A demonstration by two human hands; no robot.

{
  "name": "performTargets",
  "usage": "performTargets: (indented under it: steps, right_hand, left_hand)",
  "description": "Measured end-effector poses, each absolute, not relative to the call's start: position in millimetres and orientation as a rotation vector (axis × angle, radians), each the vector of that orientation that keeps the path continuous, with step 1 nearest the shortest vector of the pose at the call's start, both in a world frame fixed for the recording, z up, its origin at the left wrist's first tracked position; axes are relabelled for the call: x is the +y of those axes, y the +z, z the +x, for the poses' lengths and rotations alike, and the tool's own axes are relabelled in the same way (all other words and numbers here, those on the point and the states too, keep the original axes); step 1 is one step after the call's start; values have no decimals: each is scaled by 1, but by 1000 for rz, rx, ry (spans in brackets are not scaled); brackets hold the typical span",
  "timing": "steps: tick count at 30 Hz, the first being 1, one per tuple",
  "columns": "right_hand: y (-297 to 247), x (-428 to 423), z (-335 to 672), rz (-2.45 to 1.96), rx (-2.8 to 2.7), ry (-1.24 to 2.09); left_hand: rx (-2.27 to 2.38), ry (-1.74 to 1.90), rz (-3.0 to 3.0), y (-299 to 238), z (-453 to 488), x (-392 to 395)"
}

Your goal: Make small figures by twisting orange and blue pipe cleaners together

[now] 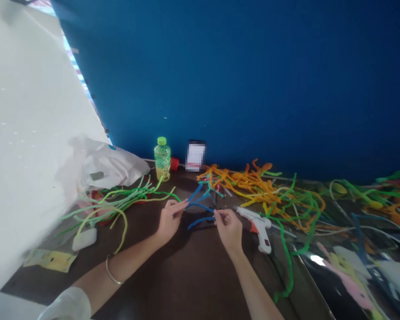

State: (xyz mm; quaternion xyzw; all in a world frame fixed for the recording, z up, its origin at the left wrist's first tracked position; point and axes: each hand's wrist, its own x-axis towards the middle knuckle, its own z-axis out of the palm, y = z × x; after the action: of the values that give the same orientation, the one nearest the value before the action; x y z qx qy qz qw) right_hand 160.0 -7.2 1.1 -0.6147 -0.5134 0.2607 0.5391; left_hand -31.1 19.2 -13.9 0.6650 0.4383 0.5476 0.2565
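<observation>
left grip (170,220) closed, thumb and fingers pinching blue pipe cleaners (200,205). right grip (228,229) also closed on the blue, which bends across the gap between the hands, held above the dark brown desk (186,275).

main risk: white hot glue gun (258,226) lies on its side, nozzle just beside the right grip. can't tell if it's powered; if hot, a careless wrist move could burn skin or singe fuzz. second risk: fuzzy chenille over springy wire snags easily, so a sharp pull could drag in the orange and yellow tangle (243,186) or the loose green strands (306,209). cut wire ends may scratch. green-capped plastic bottle (162,160) stands upright near the blue wall (253,89), and a long reach could tip it.
</observation>
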Motion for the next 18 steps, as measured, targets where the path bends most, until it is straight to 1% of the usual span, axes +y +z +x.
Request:
performTargets:
  steps: [7,13,18]
  right_hand:
    - [4,-9,143,-1317,-1105,1081]
    - [6,-11,137,-1201,-954,1242]
    - [-1,-13,135,-1141,-713,1378]
  left_hand:
    - [1008,1352,1919,-10,-28,13]
    - [923,1321,1889,-6,-28,8]
    - [953,1403,1832,-5,-28,6]
